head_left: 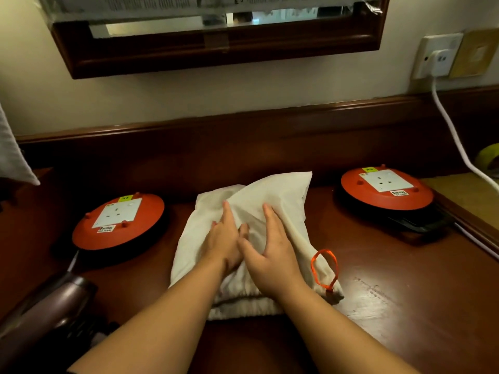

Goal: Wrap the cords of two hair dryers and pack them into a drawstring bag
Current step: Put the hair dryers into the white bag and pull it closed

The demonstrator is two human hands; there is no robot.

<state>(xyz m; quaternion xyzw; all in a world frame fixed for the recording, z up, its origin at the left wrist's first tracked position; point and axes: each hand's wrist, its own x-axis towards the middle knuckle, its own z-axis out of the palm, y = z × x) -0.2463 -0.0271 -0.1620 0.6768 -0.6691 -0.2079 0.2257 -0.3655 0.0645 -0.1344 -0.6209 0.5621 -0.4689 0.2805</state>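
Two hands flat on the cream drawstring bag (272, 201), fingers straight and spread, gripping nothing: left hand (225, 238) beside right hand (270, 249), thumbs nearly touching at mid-bag. Bag lying bulging on the dark wooden desk (391, 306), gathered mouth toward the near edge, orange drawstring loop (325, 268) sticking out at its near right corner. Flanking the bag, well apart: one orange extension reel (118, 222) left, another orange reel (386, 188) right. Beyond, white plug (440, 62) in a wall socket.

Two orange socket reels (118, 221) (387, 188), mirror (216, 36)
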